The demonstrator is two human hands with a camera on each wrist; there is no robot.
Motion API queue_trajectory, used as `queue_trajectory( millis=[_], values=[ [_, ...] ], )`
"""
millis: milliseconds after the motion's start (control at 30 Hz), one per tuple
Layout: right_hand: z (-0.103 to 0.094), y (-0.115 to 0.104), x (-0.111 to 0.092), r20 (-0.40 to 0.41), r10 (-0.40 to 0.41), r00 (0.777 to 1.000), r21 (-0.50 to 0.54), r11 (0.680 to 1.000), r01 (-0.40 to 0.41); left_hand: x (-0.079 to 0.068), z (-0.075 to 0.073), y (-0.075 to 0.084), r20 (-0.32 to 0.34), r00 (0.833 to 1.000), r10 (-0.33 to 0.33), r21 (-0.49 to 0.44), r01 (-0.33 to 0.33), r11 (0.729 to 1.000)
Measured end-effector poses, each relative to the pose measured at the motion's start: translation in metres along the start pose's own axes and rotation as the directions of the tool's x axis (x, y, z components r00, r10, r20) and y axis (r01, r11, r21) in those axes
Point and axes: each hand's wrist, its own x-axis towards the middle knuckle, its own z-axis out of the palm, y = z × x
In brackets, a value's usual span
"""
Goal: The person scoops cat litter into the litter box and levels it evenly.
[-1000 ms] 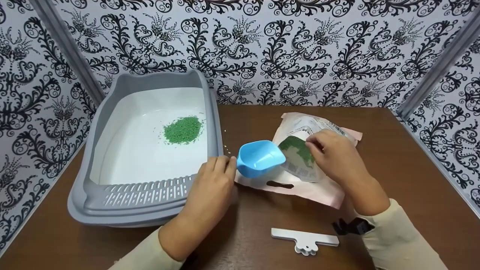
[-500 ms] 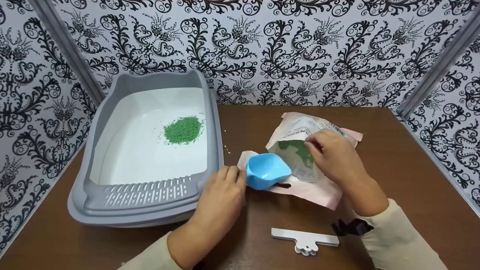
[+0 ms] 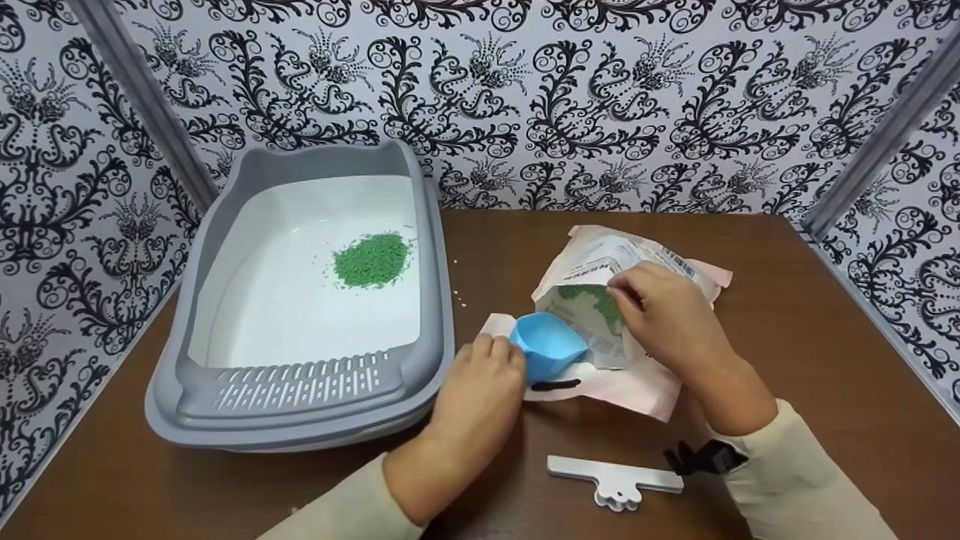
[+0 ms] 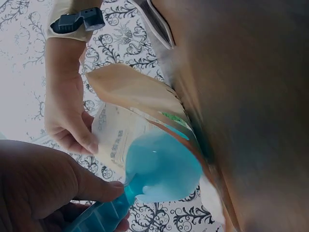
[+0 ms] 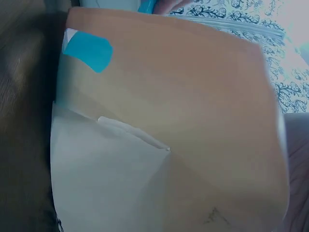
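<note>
My left hand [image 3: 480,397] grips the handle of an empty-looking blue scoop [image 3: 547,346], whose bowl overlaps the mouth of a pale pink and white bag [image 3: 637,394] lying on the table. In the left wrist view, thumb and fingers pinch the ribbed handle, and the scoop's bowl [image 4: 161,164] is at the bag's opening. Green granules [image 3: 592,298] show inside. With thumb and fingertips, my right hand [image 3: 664,311] pinches the bag's upper opening edge and holds it up. The right wrist view is mostly filled by the bag [image 5: 193,96]; a patch of the scoop [image 5: 91,50] shows through its handle hole.
On the left stands a grey-rimmed white litter box [image 3: 435,300] with a slotted front ledge and a pile of green granules [image 3: 371,260] inside. A white bag clip [image 3: 619,480] lies near the front of the table. Patterned walls [image 3: 480,105] enclose the back and sides.
My left hand has moved right and slightly toward the front with the scoop, away from the litter box and up to the bag's mouth. My right hand keeps its pinch on the bag.
</note>
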Motion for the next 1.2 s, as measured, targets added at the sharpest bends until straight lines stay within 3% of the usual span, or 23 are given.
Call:
queue_trajectory(
  millis=[567, 767, 967, 1200],
  values=[
    [-0.002, 0.002, 0.001, -0.004, 0.001, 1.0, 0.003, 1.0, -0.001, 0.034, 0.005, 0.03, 0.088, 0.996, -0.023, 0.041, 0.02, 0.999],
    [-0.002, 0.002, 0.0, -0.022, -0.002, 1.0, 0.016, 1.0, 0.002, 0.045, 0.007, 0.038, 0.124, 0.99, -0.068, 0.029, 0.065, 0.997],
    [-0.001, 0.004, 0.0, -0.044, -0.004, 0.999, 0.025, 1.0, 0.005, 0.06, 0.009, 0.046, 0.208, 0.973, -0.098, 0.008, 0.098, 0.995],
    [-0.003, 0.003, 0.001, -0.006, 0.018, 1.0, 0.027, 0.999, -0.018, 0.08, 0.011, 0.054, 0.361, 0.929, -0.077, 0.015, 0.077, 0.997]
  ],
)
